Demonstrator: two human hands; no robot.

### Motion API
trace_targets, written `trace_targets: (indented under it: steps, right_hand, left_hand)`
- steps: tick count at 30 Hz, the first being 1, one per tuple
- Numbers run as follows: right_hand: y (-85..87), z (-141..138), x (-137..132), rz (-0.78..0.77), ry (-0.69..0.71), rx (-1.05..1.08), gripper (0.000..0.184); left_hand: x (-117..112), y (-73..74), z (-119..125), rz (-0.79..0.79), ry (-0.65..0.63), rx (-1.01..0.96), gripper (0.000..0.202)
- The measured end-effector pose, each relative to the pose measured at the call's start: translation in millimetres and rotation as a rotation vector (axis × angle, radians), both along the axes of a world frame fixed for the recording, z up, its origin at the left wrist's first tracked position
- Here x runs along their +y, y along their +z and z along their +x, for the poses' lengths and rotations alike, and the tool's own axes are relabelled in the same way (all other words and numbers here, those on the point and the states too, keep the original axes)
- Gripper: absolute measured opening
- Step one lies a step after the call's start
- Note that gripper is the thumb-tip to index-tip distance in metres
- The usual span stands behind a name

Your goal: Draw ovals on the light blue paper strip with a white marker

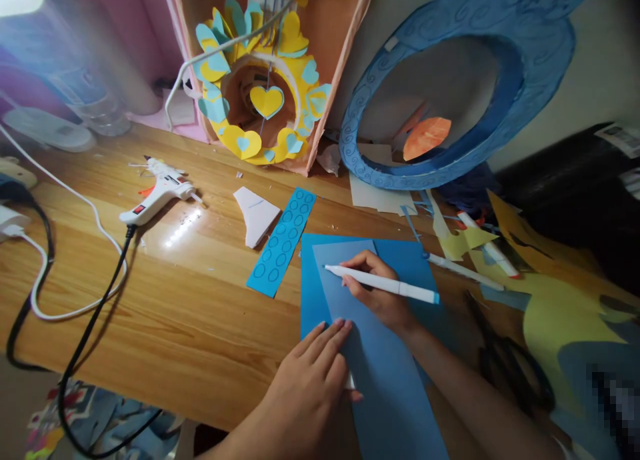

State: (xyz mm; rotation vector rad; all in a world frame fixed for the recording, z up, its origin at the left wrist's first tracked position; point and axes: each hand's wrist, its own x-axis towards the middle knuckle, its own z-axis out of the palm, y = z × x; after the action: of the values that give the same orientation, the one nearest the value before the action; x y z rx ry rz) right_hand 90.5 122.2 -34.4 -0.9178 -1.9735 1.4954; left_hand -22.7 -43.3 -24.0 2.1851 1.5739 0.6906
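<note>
Wood desk [190, 300] w/ glue gun [157, 192]; right hand [380, 293] grips pen [383, 283], left hand [313, 373] flat on blue paper [390, 380].

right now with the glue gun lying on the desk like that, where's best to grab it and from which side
Probably by the handle. The glue gun lies on its side on the wooden desk, handle toward the near left where the black cord leaves it, nozzle pointing right. Come from above on the left, fingers across the handle, clear of the nozzle, which may be hot. Both hands are busy on the blue paper.

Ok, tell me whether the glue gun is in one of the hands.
No: the glue gun lies on the table, while the right hand holds a pen.
</note>
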Motion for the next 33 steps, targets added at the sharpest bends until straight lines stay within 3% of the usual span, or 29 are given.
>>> trace_targets:
  steps: [13, 33]
  right_hand:
    - [6.4, 2.5, 2.0, 0.003, 0.027, -0.073, 0.005]
    - [7.9, 3.8, 0.6, 0.067, -0.012, -0.046, 0.015]
  left_hand:
    - [-0.3, 1.6, -0.1, -0.029, -0.005, -0.018, 0.029]
    - [0.8, 4.3, -1.9, -0.076, -0.013, -0.068, 0.024]
